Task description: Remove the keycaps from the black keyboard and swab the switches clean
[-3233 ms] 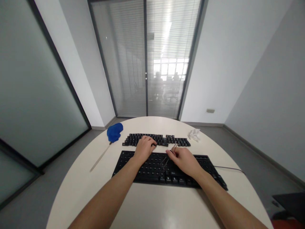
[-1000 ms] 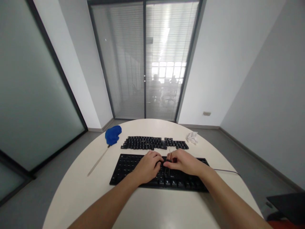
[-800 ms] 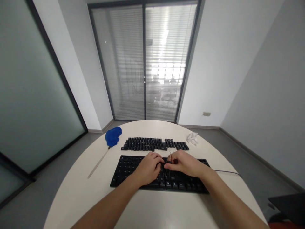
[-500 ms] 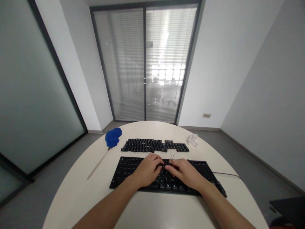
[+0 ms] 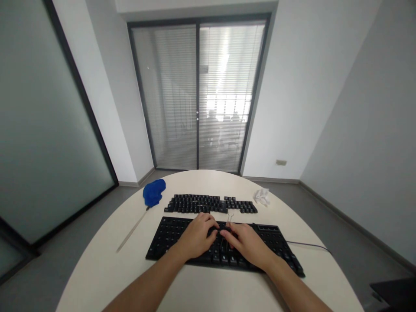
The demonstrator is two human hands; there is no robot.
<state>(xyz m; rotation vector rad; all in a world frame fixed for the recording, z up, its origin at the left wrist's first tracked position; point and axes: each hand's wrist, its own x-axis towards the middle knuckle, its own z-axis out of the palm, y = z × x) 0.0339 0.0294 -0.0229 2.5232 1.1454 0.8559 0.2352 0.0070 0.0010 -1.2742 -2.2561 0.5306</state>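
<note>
A black keyboard [image 5: 162, 242] lies across the table, most keycaps gone from its upper and left parts and some still along its bottom row. My right hand [image 5: 247, 242] is closed on a wire keycap puller [image 5: 230, 216], whose thin prongs stick up beyond my fingers. Just left of it, my left hand [image 5: 198, 236] rests over the middle of the keyboard, thumb and fingertips pinched close together. Whatever is between those fingertips, if anything, is too small to make out. Behind the keyboard, loose black keycaps [image 5: 195, 203] are laid out in rows.
On the left of the round white table [image 5: 201, 290] lies a thin stick [image 5: 132, 229] with its tip at a blue cloth-like piece [image 5: 154, 192]. Crumpled white tissue [image 5: 261, 196] sits at the back right. A cable [image 5: 308, 244] runs off the keyboard's right side.
The view has tilted up slightly, so everything sits lower. Both hands have shifted a little left over the keyboard, still close together, and the puller stays in my right hand.
</note>
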